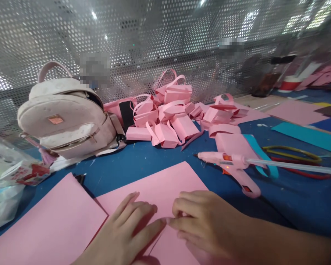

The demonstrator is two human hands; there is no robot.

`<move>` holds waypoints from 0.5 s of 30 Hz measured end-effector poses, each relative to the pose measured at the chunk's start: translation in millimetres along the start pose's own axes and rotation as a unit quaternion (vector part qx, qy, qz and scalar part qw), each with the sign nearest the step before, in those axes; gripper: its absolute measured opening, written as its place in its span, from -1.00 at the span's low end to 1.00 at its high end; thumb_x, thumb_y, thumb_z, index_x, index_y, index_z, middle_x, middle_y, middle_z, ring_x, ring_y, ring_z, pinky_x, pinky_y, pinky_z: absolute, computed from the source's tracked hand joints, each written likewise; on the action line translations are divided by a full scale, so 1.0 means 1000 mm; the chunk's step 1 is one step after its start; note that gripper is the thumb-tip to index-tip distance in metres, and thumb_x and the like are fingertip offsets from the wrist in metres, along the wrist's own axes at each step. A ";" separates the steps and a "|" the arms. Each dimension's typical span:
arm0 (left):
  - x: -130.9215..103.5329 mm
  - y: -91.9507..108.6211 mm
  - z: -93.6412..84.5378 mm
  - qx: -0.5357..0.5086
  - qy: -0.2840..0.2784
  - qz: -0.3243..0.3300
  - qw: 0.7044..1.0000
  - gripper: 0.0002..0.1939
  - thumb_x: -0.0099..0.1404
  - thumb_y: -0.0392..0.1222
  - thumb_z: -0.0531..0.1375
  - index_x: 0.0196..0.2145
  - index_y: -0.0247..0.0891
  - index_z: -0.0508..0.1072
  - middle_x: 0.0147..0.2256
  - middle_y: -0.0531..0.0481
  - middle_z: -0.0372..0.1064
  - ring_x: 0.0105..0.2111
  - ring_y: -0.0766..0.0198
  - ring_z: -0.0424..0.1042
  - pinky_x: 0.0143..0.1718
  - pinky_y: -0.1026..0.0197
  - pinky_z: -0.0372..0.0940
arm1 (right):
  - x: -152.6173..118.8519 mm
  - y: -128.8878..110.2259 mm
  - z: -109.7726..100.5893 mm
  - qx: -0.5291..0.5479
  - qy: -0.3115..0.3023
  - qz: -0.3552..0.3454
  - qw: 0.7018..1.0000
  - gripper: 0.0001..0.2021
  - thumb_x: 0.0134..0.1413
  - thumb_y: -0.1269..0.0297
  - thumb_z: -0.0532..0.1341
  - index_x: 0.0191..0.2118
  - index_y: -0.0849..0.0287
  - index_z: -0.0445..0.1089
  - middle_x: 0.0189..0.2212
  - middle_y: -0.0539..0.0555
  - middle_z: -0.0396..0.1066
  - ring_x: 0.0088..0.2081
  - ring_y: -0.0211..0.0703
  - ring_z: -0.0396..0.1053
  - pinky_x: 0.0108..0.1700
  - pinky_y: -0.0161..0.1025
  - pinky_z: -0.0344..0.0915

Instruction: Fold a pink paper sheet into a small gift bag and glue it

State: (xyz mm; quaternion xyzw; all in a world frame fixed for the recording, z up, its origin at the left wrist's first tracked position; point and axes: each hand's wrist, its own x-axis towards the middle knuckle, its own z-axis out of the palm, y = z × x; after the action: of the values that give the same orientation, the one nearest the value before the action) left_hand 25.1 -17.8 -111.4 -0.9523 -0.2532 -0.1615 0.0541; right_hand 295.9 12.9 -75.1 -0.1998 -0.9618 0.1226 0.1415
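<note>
A pink sheet of paper lies on the blue table in front of me, with a lifted or folded pink edge between my hands. My left hand rests on the sheet, its fingers stretched out and pressing the paper. My right hand has curled fingers, closed at the folded edge. The tips of both hands meet near the middle of the sheet. The thumb of my right hand is mostly hidden. Left of my left hand lies another pink sheet.
A pink hot glue gun with a clear glue stick lies to the right. Behind are several small pink paper bags, a pale backpack and a perforated metal panel. Blue paper lies at right, a small carton at left.
</note>
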 end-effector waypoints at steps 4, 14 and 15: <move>0.000 0.001 0.001 -0.002 0.020 0.001 1.000 -0.46 0.48 0.17 -0.05 0.25 -0.12 0.29 0.02 -0.18 0.34 0.12 0.08 0.27 0.28 -0.19 0.08 | 0.001 0.000 0.006 -0.005 -0.003 0.006 1.000 -0.83 0.37 0.32 0.09 -0.09 0.16 0.41 -0.27 0.03 0.39 -0.32 -0.18 0.24 -0.37 -0.21 0.09; 0.001 0.001 0.005 0.011 0.010 -0.015 1.000 -0.45 0.47 0.20 -0.07 0.31 0.02 0.20 0.05 -0.15 0.31 0.12 0.07 0.26 0.23 -0.15 0.16 | 0.001 -0.001 -0.006 0.031 -0.037 0.077 0.996 -0.81 0.31 0.35 0.11 -0.18 0.06 0.49 -0.41 0.02 0.32 -0.36 -0.15 0.22 -0.37 -0.21 0.05; 0.000 0.001 0.006 0.009 0.011 -0.018 1.000 -0.44 0.46 0.20 -0.07 0.31 0.02 0.20 0.05 -0.15 0.31 0.11 0.07 0.26 0.23 -0.16 0.16 | 0.000 -0.002 -0.006 0.013 -0.030 0.067 0.997 -0.80 0.28 0.38 0.11 -0.19 0.08 0.49 -0.43 0.02 0.33 -0.38 -0.15 0.22 -0.36 -0.20 0.06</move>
State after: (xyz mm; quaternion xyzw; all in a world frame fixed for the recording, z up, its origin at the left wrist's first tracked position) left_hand 27.6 -17.9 -116.6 -0.9453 -0.2711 -0.1704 0.0620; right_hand 296.8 12.3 -68.8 -0.2579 -0.9484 0.1508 0.1063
